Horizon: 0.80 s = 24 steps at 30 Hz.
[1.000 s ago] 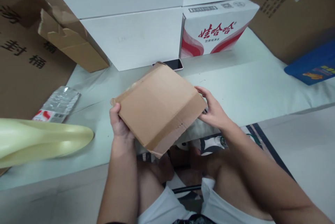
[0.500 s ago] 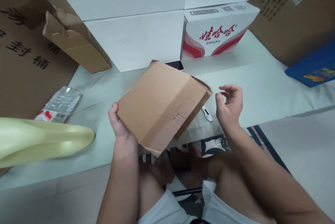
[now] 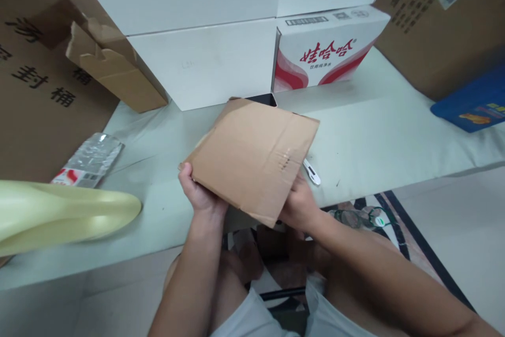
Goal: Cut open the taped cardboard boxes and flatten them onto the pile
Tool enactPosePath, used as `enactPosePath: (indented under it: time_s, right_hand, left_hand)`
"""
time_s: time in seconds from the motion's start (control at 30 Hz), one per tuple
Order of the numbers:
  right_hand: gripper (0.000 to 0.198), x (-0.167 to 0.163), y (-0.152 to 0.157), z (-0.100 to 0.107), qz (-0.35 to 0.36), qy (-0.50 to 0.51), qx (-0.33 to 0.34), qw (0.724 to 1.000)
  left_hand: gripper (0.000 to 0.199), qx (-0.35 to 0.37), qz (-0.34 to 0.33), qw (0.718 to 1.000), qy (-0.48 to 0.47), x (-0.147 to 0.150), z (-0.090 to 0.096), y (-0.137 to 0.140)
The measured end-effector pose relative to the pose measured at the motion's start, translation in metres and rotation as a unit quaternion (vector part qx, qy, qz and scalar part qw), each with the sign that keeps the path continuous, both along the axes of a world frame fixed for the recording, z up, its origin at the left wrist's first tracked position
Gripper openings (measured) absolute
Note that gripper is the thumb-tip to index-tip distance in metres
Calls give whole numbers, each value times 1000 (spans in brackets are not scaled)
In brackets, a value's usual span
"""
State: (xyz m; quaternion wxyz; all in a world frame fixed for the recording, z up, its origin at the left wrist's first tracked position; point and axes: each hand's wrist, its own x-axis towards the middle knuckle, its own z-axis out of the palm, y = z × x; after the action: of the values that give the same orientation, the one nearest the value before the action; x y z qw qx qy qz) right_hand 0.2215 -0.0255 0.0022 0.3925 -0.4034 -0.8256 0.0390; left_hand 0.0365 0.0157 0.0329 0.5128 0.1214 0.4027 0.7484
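Observation:
A brown cardboard box (image 3: 252, 153) is held up at a tilt over the front edge of the table. My left hand (image 3: 201, 192) grips its lower left edge, thumb on the near face and the other fingers behind. My right hand (image 3: 300, 203) reaches behind the lower right flap, so its fingers are hidden by the cardboard. Just right of the box, a white utility knife (image 3: 312, 172) lies on the table. A dark, open-topped container (image 3: 266, 99) shows partly behind the box's upper edge.
Along the back of the pale-green covered table (image 3: 374, 132) stand white panels and a red-and-white carton (image 3: 327, 58). A small cardboard box (image 3: 122, 79), flattened plastic bottle (image 3: 92, 158) and pale yellow object (image 3: 71, 211) are left. A blue package (image 3: 477, 100) stands right.
My right hand has moved left and down from open air to behind the box's flap. The box has turned slightly, and its right flap now lies flatter. My left hand shifted a little right.

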Motion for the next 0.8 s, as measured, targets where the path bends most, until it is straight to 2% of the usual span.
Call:
enactPosePath:
  time_s: [0.1,0.17,0.2,0.23,0.27,0.3,0.33,0.4,0.43,0.47,0.53,0.6,0.63,0.67,0.7,0.77,0.8]
  right_hand:
    - [22,1,-4,22,90,38,75,992]
    - [28,5,-6,36,156,83,85,981]
    - [28,10,-6,42,154,112,77,979]
    - [24,16,-4,45,119,144,66,980]
    - [17,25,0,47,54,177,52,981]
    - [7,35,5,47,-26,208,29,977]
    - [5,46,12,46,-105,238,-9,966]
    - [29,71,28,42,-207,296,-131,923]
    - [38,83,35,41,-217,323,-209,897]
    - [43,93,40,40,-204,344,-294,868]
    - [50,108,46,39,-123,355,-465,802]
    - [54,114,44,39,-30,341,-592,730]
    - [55,115,42,40,4,339,-625,703]
    - [55,115,41,41,21,347,-638,687]
    - [55,113,39,42,22,362,-634,683]
    - [54,110,39,46,-19,416,-578,702]
    - [53,109,40,49,-53,453,-522,721]
  left_hand:
    - [42,33,38,999,4,-5,4,1]
    - [41,31,59,998,-20,-12,8,0]
    - [40,26,65,997,-38,-16,11,0]
    - [40,21,62,996,-56,-21,14,0]
    - [41,19,55,996,-72,-27,16,0]
    - [42,21,45,995,-85,-33,17,1]
    - [43,23,34,995,-94,-39,18,1]
    - [42,27,7,994,-109,-50,14,1]
    - [42,31,-11,993,-117,-55,12,1]
    - [43,36,-38,991,-126,-59,8,0]
    - [47,44,-101,983,-149,-62,2,-3]
    - [49,56,-139,975,-165,-60,-3,-7]
    - [49,60,-149,973,-165,-58,-4,-9]
    - [50,64,-156,973,-159,-56,-4,-11]
    - [52,65,-162,973,-151,-54,-4,-12]
    - [60,52,-182,973,-134,-50,-1,-11]
    - [64,45,-189,972,-129,-48,1,-10]
